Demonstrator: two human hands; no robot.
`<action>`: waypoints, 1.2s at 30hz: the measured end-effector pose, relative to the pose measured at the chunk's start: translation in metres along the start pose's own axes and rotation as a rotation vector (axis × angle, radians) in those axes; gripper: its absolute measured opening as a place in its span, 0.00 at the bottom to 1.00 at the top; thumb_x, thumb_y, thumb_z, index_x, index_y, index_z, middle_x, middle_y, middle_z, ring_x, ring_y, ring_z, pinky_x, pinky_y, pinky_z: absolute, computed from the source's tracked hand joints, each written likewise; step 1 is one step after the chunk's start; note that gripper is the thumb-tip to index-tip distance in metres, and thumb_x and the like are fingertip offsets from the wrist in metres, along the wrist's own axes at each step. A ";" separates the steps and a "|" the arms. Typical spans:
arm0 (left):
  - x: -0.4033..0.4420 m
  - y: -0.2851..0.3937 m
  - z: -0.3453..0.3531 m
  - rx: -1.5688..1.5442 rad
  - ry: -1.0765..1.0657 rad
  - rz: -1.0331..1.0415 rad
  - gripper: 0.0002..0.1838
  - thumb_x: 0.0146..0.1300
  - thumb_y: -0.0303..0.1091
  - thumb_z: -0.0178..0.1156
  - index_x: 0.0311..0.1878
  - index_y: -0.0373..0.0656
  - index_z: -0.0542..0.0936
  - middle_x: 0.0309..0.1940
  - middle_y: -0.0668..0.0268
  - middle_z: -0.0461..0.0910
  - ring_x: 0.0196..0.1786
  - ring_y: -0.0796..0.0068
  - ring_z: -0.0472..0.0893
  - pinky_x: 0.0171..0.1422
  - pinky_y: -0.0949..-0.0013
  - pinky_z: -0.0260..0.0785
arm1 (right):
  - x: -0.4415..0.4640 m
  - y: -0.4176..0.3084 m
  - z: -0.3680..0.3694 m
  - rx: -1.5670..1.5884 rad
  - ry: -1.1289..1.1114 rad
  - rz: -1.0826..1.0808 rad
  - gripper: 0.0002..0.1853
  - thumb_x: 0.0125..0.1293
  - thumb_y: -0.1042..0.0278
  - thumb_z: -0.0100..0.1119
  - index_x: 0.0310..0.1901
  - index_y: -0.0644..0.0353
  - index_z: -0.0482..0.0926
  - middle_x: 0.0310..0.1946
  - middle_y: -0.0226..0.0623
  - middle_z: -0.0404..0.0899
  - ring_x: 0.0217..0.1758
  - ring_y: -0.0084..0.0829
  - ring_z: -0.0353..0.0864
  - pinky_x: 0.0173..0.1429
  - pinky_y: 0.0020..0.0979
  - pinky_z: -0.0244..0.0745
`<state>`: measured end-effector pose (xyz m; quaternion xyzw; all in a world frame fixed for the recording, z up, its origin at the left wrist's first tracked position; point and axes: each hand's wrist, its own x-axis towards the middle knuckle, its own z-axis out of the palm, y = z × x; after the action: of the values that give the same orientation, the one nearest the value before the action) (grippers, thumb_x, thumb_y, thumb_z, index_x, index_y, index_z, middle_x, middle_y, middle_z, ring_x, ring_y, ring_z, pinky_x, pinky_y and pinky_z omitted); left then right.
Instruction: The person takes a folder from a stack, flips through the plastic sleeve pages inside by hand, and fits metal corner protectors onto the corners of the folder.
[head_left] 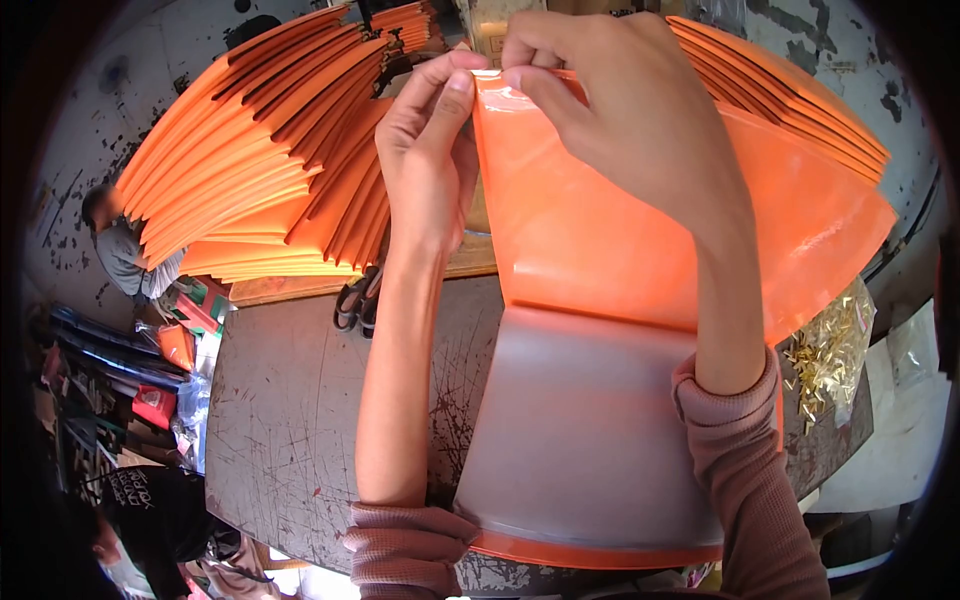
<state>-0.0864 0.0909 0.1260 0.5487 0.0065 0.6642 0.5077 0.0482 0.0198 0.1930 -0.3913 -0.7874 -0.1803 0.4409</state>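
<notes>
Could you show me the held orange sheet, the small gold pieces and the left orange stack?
Orange sheet (585, 240): head view, its middle.
Small gold pieces (823, 350): head view, middle of the pile.
Left orange stack (235, 155): head view, its fanned layers.

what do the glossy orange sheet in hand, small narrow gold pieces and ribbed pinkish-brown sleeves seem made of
The glossy orange sheet: probably flexible plastic, given its smooth surface and bright highlights.
The small narrow gold pieces: likely metal, shiny since they glint, though coated plastic is possible.
The ribbed pinkish-brown sleeves: apparently knit fabric, matte, with fine ribbing and soft folds.
</notes>
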 end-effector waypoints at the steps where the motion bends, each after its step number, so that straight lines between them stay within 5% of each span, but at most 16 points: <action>1: -0.001 -0.001 0.000 -0.003 -0.003 -0.008 0.08 0.68 0.29 0.52 0.46 0.37 0.77 0.38 0.68 0.77 0.41 0.83 0.76 0.47 0.77 0.69 | 0.000 0.000 0.000 -0.010 0.004 -0.003 0.07 0.59 0.69 0.56 0.28 0.63 0.75 0.23 0.47 0.77 0.30 0.49 0.77 0.35 0.45 0.70; 8: -0.003 -0.008 0.000 -0.005 0.015 -0.027 0.09 0.69 0.35 0.50 0.48 0.43 0.74 0.40 0.67 0.78 0.46 0.77 0.76 0.53 0.69 0.69 | 0.004 0.007 0.002 0.146 -0.062 0.060 0.07 0.58 0.68 0.58 0.32 0.64 0.76 0.25 0.48 0.78 0.32 0.50 0.78 0.39 0.45 0.70; 10: -0.004 -0.008 -0.001 -0.047 0.015 -0.064 0.09 0.69 0.35 0.50 0.47 0.43 0.74 0.40 0.68 0.78 0.47 0.77 0.75 0.53 0.69 0.68 | 0.004 0.009 0.012 0.099 -0.036 0.053 0.04 0.58 0.72 0.58 0.33 0.64 0.78 0.21 0.41 0.77 0.25 0.38 0.78 0.30 0.32 0.70; 14: -0.001 -0.004 -0.001 0.094 0.047 -0.023 0.09 0.68 0.34 0.51 0.47 0.43 0.74 0.40 0.68 0.77 0.48 0.77 0.74 0.54 0.69 0.67 | 0.000 0.031 0.024 0.026 0.054 -0.060 0.06 0.57 0.71 0.59 0.33 0.64 0.78 0.22 0.42 0.78 0.24 0.37 0.78 0.29 0.33 0.69; 16: 0.002 0.001 -0.002 0.107 0.017 -0.020 0.09 0.67 0.32 0.53 0.44 0.39 0.78 0.38 0.70 0.78 0.41 0.82 0.75 0.48 0.75 0.67 | 0.001 0.033 0.025 0.061 0.090 -0.070 0.06 0.53 0.67 0.58 0.24 0.58 0.75 0.17 0.37 0.73 0.26 0.39 0.74 0.30 0.40 0.66; 36: 0.003 0.002 -0.004 0.202 0.095 -0.010 0.10 0.65 0.35 0.56 0.44 0.41 0.79 0.41 0.70 0.79 0.45 0.81 0.74 0.50 0.71 0.67 | 0.000 0.029 0.020 0.038 0.070 -0.086 0.05 0.52 0.70 0.56 0.25 0.62 0.75 0.15 0.45 0.72 0.24 0.45 0.74 0.30 0.42 0.66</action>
<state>-0.0898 0.0943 0.1277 0.5649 0.1002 0.6828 0.4524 0.0597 0.0505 0.1804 -0.3422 -0.7907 -0.1979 0.4675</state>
